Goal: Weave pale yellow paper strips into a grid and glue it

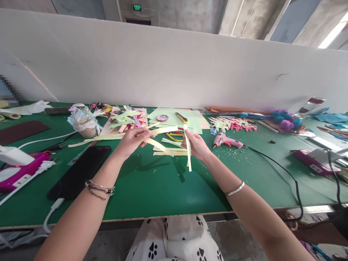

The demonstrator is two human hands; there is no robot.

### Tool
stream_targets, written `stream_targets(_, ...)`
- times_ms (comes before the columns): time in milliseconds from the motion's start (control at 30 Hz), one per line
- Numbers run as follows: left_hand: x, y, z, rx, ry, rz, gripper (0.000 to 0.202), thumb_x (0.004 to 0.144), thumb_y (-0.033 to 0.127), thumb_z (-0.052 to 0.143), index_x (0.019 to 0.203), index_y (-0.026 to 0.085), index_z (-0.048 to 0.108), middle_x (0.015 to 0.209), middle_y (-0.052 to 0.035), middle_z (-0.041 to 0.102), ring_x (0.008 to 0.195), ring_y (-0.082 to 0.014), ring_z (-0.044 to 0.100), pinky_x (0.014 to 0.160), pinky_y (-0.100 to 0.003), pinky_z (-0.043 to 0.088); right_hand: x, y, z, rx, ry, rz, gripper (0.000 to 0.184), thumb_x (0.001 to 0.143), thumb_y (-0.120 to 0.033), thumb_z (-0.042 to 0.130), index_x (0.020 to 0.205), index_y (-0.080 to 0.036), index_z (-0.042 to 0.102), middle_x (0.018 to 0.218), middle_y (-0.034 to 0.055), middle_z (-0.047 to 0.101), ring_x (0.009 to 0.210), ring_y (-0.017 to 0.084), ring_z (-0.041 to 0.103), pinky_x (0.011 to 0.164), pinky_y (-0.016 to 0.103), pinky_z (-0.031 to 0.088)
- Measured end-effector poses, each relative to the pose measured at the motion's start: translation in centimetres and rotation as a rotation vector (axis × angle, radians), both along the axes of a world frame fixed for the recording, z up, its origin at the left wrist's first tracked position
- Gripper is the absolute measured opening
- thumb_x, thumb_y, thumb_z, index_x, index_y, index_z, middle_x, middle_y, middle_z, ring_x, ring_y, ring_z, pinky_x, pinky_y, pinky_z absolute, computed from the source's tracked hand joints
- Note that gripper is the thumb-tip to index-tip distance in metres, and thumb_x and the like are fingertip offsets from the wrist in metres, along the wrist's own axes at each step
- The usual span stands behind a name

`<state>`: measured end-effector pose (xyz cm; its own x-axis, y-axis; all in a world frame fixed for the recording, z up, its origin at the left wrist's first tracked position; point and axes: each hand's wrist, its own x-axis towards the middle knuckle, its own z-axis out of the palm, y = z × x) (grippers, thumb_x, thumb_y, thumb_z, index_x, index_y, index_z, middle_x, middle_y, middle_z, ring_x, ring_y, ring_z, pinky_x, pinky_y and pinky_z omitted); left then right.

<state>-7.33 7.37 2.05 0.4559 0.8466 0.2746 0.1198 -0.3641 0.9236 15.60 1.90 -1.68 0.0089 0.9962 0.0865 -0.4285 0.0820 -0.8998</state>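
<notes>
My left hand (135, 139) pinches a pale yellow paper strip (164, 129) whose two arms spread apart to the right, one level and one slanting down. In my right hand (196, 144) a second pale yellow paper strip (188, 154) hangs downward between thumb and fingers. The two hands are a short way apart above the green table (152, 188). Below and between them lie several loose pale strips (171, 152) and yellow-handled scissors or pliers (174, 136), partly hidden by the strips. A yellow and black box cutter (181, 117) rests just behind.
A pink glue gun (228, 140) lies right of my right hand, its black cord running to the right. Coloured paper strips (127, 117) are heaped at the back left. A phone (81, 172) lies by my left forearm. A small wrapped basket (85, 125) stands behind it.
</notes>
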Motion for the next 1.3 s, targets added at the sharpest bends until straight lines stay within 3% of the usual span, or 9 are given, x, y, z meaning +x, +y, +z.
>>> stream_targets(500,0.1,0.1,-0.5,-0.041,-0.031,-0.055,0.044,0.066,0.059,0.063,0.069,0.016,0.065,0.064,-0.0027,0.057,0.048,-0.0067,0.040,0.041,-0.020,0.032,0.3,-0.1,-0.2,-0.007,-0.112,0.074,0.031,0.067,-0.048,0.067,0.066,-0.018,0.062,0.049,-0.0044,0.054,0.045,0.006,0.046,0.050,0.021,0.038)
stream_targets(633,0.2,-0.1,-0.4,-0.062,-0.021,-0.057,0.046,0.062,0.062,0.064,0.062,0.016,0.059,0.061,-0.0028,0.055,0.055,-0.0115,0.048,0.042,-0.022,0.034,0.2,-0.1,-0.3,-0.027,-0.125,0.097,0.030,0.067,-0.047,0.067,0.072,-0.017,0.065,0.051,-0.0038,0.056,0.048,0.006,0.048,0.051,0.020,0.040)
stream_targets(767,0.5,-0.1,-0.7,-0.028,0.111,-0.070,0.039,0.072,0.055,0.057,0.077,0.017,0.063,0.060,-0.0016,0.058,0.065,-0.0160,0.056,0.057,-0.026,0.043,-0.1,-0.3,-0.2,-0.058,-0.058,0.080,0.030,0.065,-0.047,0.069,0.070,-0.018,0.063,0.052,-0.0046,0.054,0.051,0.007,0.051,0.054,0.021,0.043)
stream_targets(900,0.7,0.3,-1.2,-0.037,0.300,-0.067,0.038,0.077,0.050,0.053,0.090,0.017,0.065,0.060,0.0011,0.060,0.059,-0.0140,0.056,0.067,-0.029,0.045,-0.3,-0.4,0.0,-0.082,-0.039,0.062,0.029,0.066,-0.046,0.068,0.071,-0.019,0.061,0.060,-0.0028,0.060,0.053,0.007,0.053,0.055,0.021,0.045)
stream_targets(1033,0.7,0.5,-1.6,-0.073,0.352,-0.047,0.039,0.077,0.052,0.051,0.088,0.016,0.064,0.075,-0.0020,0.065,0.060,-0.0136,0.058,0.069,-0.029,0.045,-0.1,-0.4,0.0,-0.093,-0.050,0.015,0.028,0.067,-0.045,0.067,0.071,-0.018,0.061,0.066,-0.0023,0.062,0.054,0.007,0.053,0.051,0.019,0.042)
stream_targets(1167,1.1,0.0,-1.6,-0.096,0.413,-0.067,0.036,0.077,0.051,0.052,0.084,0.017,0.063,0.063,0.0006,0.062,0.063,-0.0149,0.059,0.071,-0.029,0.045,-0.2,-0.4,0.2,-0.122,-0.066,-0.034,0.028,0.065,-0.045,0.067,0.072,-0.019,0.060,0.066,-0.0038,0.061,0.052,0.007,0.052,0.047,0.020,0.038)
stream_targets(1300,1.7,-0.7,-1.6,-0.114,0.432,-0.160,0.037,0.076,0.052,0.053,0.079,0.017,0.062,0.070,-0.0015,0.064,0.065,-0.0162,0.060,0.069,-0.029,0.045,-0.5,-0.5,0.3,-0.160,-0.077,-0.074,0.028,0.064,-0.044,0.068,0.074,-0.020,0.059,0.063,-0.0045,0.060,0.050,0.007,0.051,0.047,0.020,0.038)
